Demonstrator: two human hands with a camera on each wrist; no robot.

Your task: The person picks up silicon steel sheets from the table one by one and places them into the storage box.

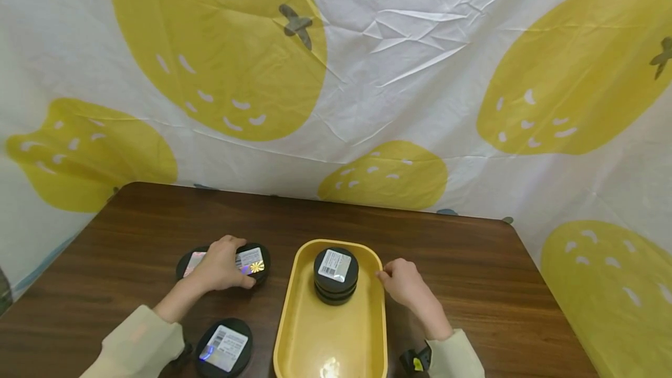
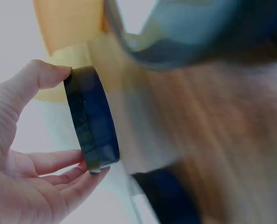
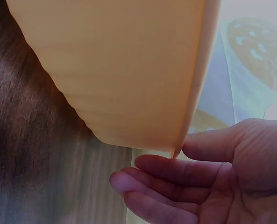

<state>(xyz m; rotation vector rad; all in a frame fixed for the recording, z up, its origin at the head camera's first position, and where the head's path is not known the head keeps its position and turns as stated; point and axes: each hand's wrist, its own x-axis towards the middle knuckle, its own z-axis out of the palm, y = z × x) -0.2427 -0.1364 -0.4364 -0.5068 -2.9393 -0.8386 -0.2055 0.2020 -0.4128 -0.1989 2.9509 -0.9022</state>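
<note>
My left hand [image 1: 223,267] reaches over the left part of the table and grips a flat round black case [image 1: 253,261] with a white label and a shiny sticker. In the left wrist view, thumb and fingers hold this case [image 2: 91,119] by opposite edges. Just beside it lies a second such case [image 1: 194,262], partly covered by the hand. My right hand [image 1: 406,282] pinches the right rim of a yellow tray [image 1: 382,319] between thumb and fingers, as the right wrist view of the tray [image 3: 119,79] shows. Inside the tray stands a stack of black cases [image 1: 336,276].
Another labelled black case [image 1: 224,347] lies near the table's front, close to the left forearm. The brown wooden table [image 1: 472,284] ends at the back against a white cloth [image 1: 394,104] printed with yellow fruit.
</note>
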